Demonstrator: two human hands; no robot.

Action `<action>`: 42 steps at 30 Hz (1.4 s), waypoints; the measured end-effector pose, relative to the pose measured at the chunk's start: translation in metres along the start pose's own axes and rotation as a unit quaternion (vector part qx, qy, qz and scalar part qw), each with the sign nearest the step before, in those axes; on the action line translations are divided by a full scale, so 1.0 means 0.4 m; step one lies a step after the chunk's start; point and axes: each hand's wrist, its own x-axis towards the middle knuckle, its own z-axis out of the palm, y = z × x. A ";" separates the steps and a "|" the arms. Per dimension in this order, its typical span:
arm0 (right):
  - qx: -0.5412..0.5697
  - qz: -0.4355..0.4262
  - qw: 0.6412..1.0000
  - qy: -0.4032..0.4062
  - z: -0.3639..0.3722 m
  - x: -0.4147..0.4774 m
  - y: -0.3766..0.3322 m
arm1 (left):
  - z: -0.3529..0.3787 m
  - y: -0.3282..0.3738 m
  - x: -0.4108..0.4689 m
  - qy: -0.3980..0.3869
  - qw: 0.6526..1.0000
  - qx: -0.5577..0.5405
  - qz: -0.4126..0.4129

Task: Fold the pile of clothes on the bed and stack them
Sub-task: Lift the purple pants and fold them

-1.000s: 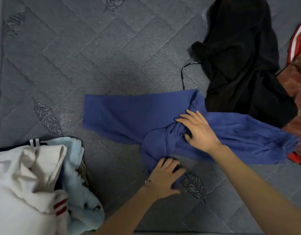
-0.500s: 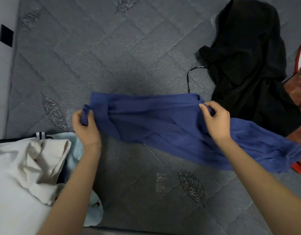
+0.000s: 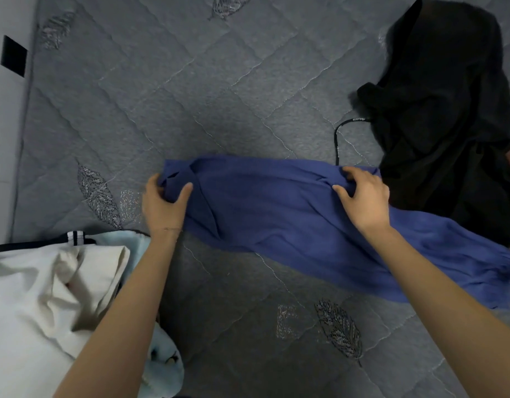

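A grey quilted mattress (image 3: 190, 96) with diamond stitching and silvery embroidered leaf motifs (image 3: 98, 193) fills nearly the whole view. It is the surface under the long blue knit garment (image 3: 291, 219). Far to the left of that garment, past the mattress edge, stands a pale plain wall (image 3: 3, 124) bearing a small black rectangle (image 3: 14, 56).

The blue garment lies across the middle of the mattress as a broad band. Its left end is lifted and its right end trails down and away to the right edge of view. Its cloth looks soft and finely ribbed, with shallow folds running along its length.

Above and to the right of the blue garment, touching its upper right edge, sits a crumpled black garment (image 3: 443, 124), matte and heavy-looking. Below and left of the blue garment is a cream-white smooth fabric heap (image 3: 32, 297), and a pale blue fleecy cloth (image 3: 161, 369) shows from under it.

The left hand (image 3: 161, 208) pinches the blue garment's left end, thumb on top and fingers underneath. The right hand (image 3: 365, 196) grips a bunch of the garment's upper edge with curled fingers.

A thin black cord (image 3: 337, 139) curves from the black garment down to the blue garment's top edge. At the cream heap's top edge is a small black-and-white striped band (image 3: 75, 236).
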 end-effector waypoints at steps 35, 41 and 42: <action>0.094 -0.216 0.963 -0.132 0.181 -0.277 -0.151 | -0.056 -0.035 -0.035 0.156 0.976 -0.125 -0.085; 0.061 -0.242 0.949 -0.194 0.168 -0.292 -0.120 | -0.066 -0.060 -0.047 0.117 0.990 -0.004 -0.073; 0.047 -0.250 0.944 -0.209 0.169 -0.287 -0.111 | -0.061 -0.058 -0.055 0.120 0.990 0.018 -0.070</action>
